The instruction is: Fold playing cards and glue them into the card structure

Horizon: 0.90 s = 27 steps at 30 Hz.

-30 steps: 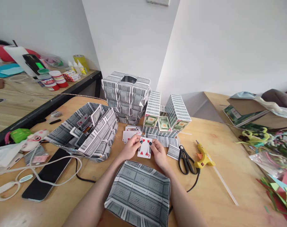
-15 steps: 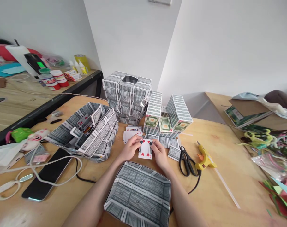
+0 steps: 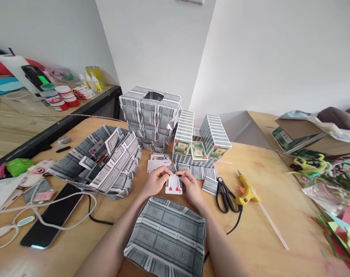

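Head view: cluttered wooden table (image 3: 281,184), white walls (image 3: 278,57) behind, playing card (image 3: 173,187) pinched.

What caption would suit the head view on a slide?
Left hand and right hand pinch a hearts card beyond an open patterned box.

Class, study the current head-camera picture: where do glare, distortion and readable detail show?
Head view: bright glare on the near end of the flat black phone; head view: multicoloured paper scraps seem stretched toward the right edge; head view: the white playing card with red hearts reads clearly.
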Tool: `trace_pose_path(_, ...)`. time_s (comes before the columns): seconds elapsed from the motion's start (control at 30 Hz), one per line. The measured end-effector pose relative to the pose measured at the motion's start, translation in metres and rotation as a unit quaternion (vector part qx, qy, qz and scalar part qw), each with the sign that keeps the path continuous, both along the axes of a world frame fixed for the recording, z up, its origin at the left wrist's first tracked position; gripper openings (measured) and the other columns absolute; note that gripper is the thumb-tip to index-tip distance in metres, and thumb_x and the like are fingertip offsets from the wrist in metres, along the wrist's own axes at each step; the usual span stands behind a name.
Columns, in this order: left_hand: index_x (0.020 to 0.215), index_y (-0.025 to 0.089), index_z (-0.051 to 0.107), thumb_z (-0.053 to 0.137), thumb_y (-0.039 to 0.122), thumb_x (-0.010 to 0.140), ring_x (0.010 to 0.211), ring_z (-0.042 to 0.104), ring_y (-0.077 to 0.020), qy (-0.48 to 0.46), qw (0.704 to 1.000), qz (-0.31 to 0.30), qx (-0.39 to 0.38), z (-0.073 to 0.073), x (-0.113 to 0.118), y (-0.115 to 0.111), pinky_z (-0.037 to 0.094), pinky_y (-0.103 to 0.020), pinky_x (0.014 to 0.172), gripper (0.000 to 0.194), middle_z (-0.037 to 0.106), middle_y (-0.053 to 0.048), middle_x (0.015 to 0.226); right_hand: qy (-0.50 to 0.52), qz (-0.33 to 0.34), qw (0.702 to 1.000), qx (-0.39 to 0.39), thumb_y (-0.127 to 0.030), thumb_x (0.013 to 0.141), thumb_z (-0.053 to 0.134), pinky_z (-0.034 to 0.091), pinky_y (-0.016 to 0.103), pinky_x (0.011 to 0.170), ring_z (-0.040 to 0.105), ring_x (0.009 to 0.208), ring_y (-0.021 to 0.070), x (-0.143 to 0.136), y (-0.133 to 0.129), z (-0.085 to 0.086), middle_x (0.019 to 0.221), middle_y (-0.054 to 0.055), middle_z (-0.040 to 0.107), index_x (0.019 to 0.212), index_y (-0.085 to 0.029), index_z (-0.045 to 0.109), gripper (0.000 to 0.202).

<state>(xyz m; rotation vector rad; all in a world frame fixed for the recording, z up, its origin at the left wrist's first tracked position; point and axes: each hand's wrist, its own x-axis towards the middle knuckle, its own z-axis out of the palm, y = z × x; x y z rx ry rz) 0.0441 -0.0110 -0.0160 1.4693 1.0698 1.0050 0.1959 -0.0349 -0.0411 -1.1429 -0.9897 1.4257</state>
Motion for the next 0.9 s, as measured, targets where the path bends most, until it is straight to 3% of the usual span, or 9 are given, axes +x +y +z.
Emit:
trace_pose_path(0.23,0.073,0.015,0.059,0.044,0.017,0.072,0.055,0.047,-0.008,0.055,0.998,0.01,0.041,0.0,-0.003,-0.001,0.037,-0.017,0.05,0.015,0.058,0.001,0.066,0.099,0.024,0.994,-0.044,-0.023,0.068,0.052,0.039,0.022,0.05,0.048,0.053,0.0115,-0.002,0.0,0.004,0.062,-0.003,0.055,0.083,-0.021,0.06,0.017)
trace_pose_path(0.37,0.074,0.015,0.06,0.044,0.017,0.073,0.059,0.049,-0.0086,0.069,0.996,0.008,0.049,0.0,-0.005,-0.001,0.038,-0.017,0.053,0.017,0.06,0.001,0.07,0.171,0.068,0.978,-0.093,-0.036,0.075,0.048,0.043,0.025,0.047,0.052,0.048,0.013,-0.001,0.002,0.007,0.056,0.0,0.056,0.086,-0.018,0.058,0.023)
trace_pose_path(0.63,0.072,0.014,0.059,0.043,0.019,0.073,0.061,0.048,-0.0091,0.073,0.995,-0.042,0.053,0.002,-0.005,-0.001,0.038,-0.018,0.055,0.017,0.058,0.0,0.069,0.187,0.168,0.959,-0.131,-0.035,0.074,0.061,0.052,0.027,0.041,0.059,0.046,0.0137,0.007,0.004,0.005,0.056,0.0,0.058,0.076,-0.015,0.05,0.023)
trace_pose_path(0.9,0.067,0.015,0.058,0.041,0.016,0.07,0.057,0.044,-0.0084,0.072,0.993,-0.087,0.032,0.002,-0.006,0.0,0.035,-0.018,0.052,0.017,0.055,0.001,0.065,0.177,0.18,0.96,-0.12,-0.031,0.068,0.068,0.053,0.025,0.04,0.058,0.045,0.0119,0.008,0.004,0.008,0.057,-0.001,0.058,0.076,-0.013,0.055,0.024)
